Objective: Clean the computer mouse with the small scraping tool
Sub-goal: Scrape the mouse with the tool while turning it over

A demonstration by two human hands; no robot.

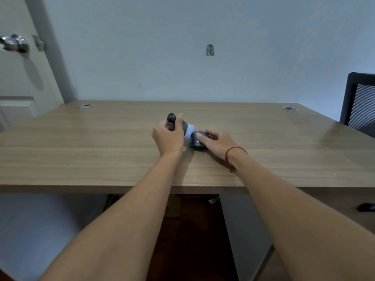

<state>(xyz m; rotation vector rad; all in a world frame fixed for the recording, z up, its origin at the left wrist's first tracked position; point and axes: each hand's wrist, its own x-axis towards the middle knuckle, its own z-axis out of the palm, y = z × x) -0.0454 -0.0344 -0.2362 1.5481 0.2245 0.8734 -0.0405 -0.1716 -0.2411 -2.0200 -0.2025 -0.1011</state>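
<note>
I see my left hand (pixel 169 136) closed around the dark tool (pixel 178 123), its pale end against the mouse (pixel 197 141) at 3 o'clock. My right hand (pixel 218 142) rests 1 loose grip (fingers curled) over it, mid-desk (pixel 81 149).

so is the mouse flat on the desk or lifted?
On the desk: the mouse rests there under the right hand.
</note>
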